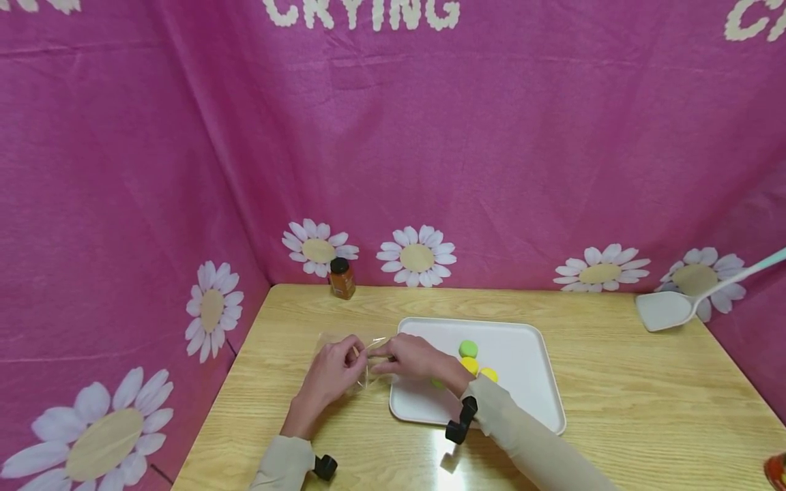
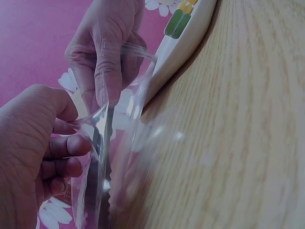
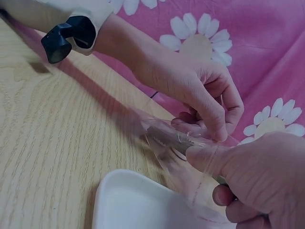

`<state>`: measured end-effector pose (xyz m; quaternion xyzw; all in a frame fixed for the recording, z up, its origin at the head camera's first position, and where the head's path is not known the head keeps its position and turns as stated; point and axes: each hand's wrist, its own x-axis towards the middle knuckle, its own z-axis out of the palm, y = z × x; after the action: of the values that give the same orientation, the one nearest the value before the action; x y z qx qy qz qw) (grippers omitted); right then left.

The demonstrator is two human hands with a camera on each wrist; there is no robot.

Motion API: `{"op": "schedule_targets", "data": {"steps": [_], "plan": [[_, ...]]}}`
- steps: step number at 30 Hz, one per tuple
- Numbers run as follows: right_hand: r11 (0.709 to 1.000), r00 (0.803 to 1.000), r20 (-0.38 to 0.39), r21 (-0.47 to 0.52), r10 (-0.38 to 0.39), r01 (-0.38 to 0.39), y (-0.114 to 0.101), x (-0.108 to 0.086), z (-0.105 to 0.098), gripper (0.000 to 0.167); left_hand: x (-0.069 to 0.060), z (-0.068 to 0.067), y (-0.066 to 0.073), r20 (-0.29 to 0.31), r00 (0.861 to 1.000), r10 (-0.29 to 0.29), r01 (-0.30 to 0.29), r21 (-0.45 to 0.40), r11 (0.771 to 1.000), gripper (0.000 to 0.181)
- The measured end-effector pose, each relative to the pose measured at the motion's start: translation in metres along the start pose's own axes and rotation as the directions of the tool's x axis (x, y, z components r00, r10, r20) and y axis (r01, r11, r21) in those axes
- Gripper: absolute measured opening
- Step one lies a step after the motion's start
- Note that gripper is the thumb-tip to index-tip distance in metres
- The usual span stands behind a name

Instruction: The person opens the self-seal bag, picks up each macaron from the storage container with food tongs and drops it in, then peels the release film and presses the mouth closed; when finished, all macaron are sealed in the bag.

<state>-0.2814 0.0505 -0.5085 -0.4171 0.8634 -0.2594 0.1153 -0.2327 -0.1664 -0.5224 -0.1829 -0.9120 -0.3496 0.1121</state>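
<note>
Light shines on a thin, clear plastic bag (image 1: 366,379), just left of the flat white tray with round corners (image 1: 522,382) in the head view. The left hand (image 1: 333,368) and right hand (image 1: 413,354) meet at the bag. Small round green pieces (image 1: 469,349) and yellow pieces (image 1: 469,365) sit on the tray.

In the left wrist view, the left hand pinches the bag's edge beside the tray, likely so the floppy plastic stays spread. A long grey thing (image 2: 101,167), maybe metal, runs down from the right hand's thumb, behind the clear plastic.

In the right wrist view, the right hand grips one end of the grey thing beside the tray's corner. The rest pokes out past the thumb, probably left free to lie in the bag. The left hand's pinch is on the plastic, near the grey thing. What tool it is, I cannot tell.
</note>
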Motion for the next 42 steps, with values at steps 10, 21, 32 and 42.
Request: {"op": "schedule_targets", "data": {"steps": [10, 21, 32, 42], "plan": [[0.999, 0.999, -0.024, -0.004, 0.037, -0.037, -0.001, -0.019, -0.013, 0.043, 0.0, 0.0, 0.0, 0.006, 1.0, 0.006, -0.006, 0.005, 1.0, 0.006], [0.996, 0.993, -0.066, 0.003, 0.095, -0.095, 0.012, -0.055, -0.023, 0.045, -0.001, 0.001, 0.001, 0.019, 0.999, -0.033, 0.033, 0.012, 0.999, 0.006], [0.98, 0.972, -0.139, 0.083, 0.191, -0.181, 0.028, -0.103, -0.037, 0.047, 0.0, 0.003, -0.002, 0.008, 1.0, -0.024, 0.024, 0.028, 0.999, 0.007], [0.968, 0.944, -0.229, 0.136, 0.237, -0.21, 0.038, -0.151, -0.045, 0.047, 0.0, 0.003, 0.0, 0.028, 0.998, -0.053, 0.052, 0.038, 0.998, 0.006]]}}
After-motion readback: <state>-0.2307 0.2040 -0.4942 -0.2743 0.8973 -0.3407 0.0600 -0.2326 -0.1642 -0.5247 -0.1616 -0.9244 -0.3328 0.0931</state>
